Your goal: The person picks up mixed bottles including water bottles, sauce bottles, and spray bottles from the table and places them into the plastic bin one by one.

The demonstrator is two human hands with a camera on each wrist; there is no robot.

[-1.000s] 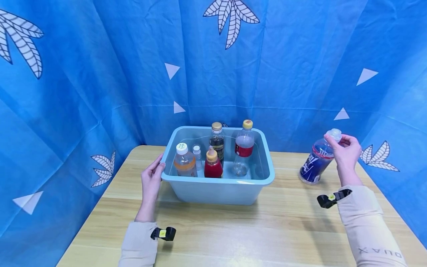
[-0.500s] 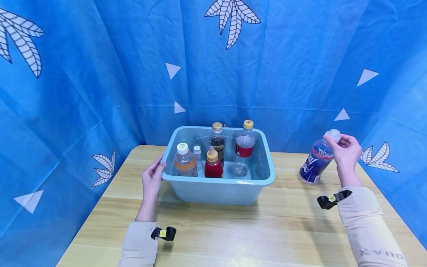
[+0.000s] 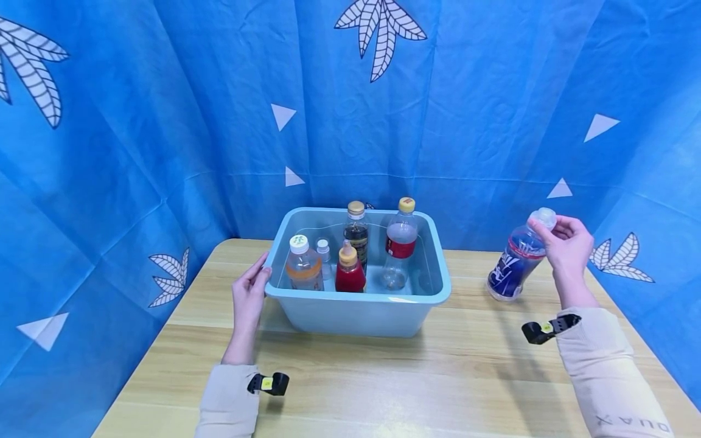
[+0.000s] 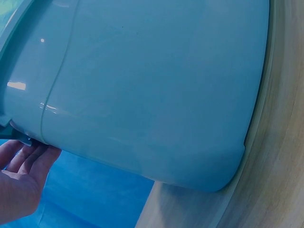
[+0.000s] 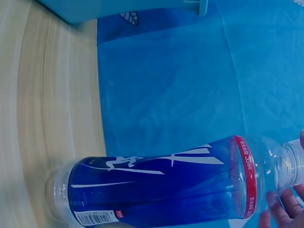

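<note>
A light blue plastic tub (image 3: pixel 350 315) stands on the wooden table. My left hand (image 3: pixel 250 295) grips its left rim, the thumb on top; in the left wrist view the fingers (image 4: pixel 40 164) curl beneath the lip. To the tub's right is a clear plastic drink bottle (image 3: pixel 515 267) with a dark blue label and a red band (image 5: pixel 245 175). My right hand (image 3: pixel 569 249) pinches it up at the white cap (image 3: pixel 543 217). The bottle leans, its top toward the right, with its base close over the tabletop.
Inside the tub stand a yellow-capped bottle (image 3: pixel 401 243), a dark sauce bottle (image 3: pixel 356 234), a red squeeze bottle (image 3: pixel 350 278), a small white-capped bottle (image 3: pixel 324 258) and an orange-banded bottle (image 3: pixel 304 271). A blue curtain (image 3: pixel 350 134) hangs behind the table (image 3: pixel 350 377).
My right hand and the blue-labelled bottle have shifted slightly left and up within the last half second. The left hand and the tub stay where they were.
</note>
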